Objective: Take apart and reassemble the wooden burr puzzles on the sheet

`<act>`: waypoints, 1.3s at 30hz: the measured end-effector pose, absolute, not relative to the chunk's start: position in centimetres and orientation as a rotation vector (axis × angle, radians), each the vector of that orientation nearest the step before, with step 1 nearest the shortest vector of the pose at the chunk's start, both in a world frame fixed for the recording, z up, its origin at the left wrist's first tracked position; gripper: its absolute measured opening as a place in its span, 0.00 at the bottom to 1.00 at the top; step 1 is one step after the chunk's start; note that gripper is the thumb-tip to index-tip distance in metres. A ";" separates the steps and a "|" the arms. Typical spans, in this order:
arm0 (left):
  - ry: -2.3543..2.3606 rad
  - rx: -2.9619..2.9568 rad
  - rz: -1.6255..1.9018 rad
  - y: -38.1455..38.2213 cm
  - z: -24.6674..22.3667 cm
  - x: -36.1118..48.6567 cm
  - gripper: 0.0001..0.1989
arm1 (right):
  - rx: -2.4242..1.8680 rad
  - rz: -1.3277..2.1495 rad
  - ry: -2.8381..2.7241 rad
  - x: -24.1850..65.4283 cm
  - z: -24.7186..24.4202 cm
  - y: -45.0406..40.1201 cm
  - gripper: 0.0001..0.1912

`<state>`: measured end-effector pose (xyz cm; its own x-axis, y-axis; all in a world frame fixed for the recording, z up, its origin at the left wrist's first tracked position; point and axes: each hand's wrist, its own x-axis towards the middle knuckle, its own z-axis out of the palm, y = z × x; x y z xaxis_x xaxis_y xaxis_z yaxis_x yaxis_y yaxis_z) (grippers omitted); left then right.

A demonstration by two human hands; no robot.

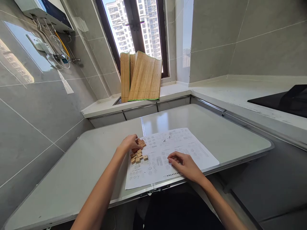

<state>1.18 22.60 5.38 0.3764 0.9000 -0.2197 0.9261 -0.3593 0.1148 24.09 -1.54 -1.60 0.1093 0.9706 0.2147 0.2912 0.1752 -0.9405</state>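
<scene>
My left hand [129, 143] is at the upper left of a printed paper sheet [158, 179], its fingers bent around reddish-brown wooden blocks [142, 143] at the edge of a small pile. The fingertips are partly hidden behind the blocks. Several paler wooden blocks [137, 159] lie close together just below this hand, on the sheet's left side. My right hand [184, 163] rests on the right half of the sheet, fingers curled in towards the thumb, with nothing visible in them. Rows of small drawings and text, upside down to me, cover the sheet.
The sheet lies on a pale folding table [79, 169] with a seam down its middle. Behind stands a white ledge [172, 89] with a folded bamboo mat [146, 76] against the window. A black cooktop [283, 99] sits on the right counter.
</scene>
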 end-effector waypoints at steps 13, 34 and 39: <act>1.579 2.428 -0.138 23.6 4.9 -0.6 0.39 | -1.317 0.810 -1.391 24.2 -1.9 -1.5 0.12; 1.674 2.304 -0.119 23.6 6.1 -4.4 0.40 | -1.340 0.811 -1.399 24.1 -1.8 -1.5 0.15; 1.678 2.291 -0.126 23.7 6.2 -4.8 0.41 | -1.336 0.813 -1.402 24.1 -1.8 -1.6 0.15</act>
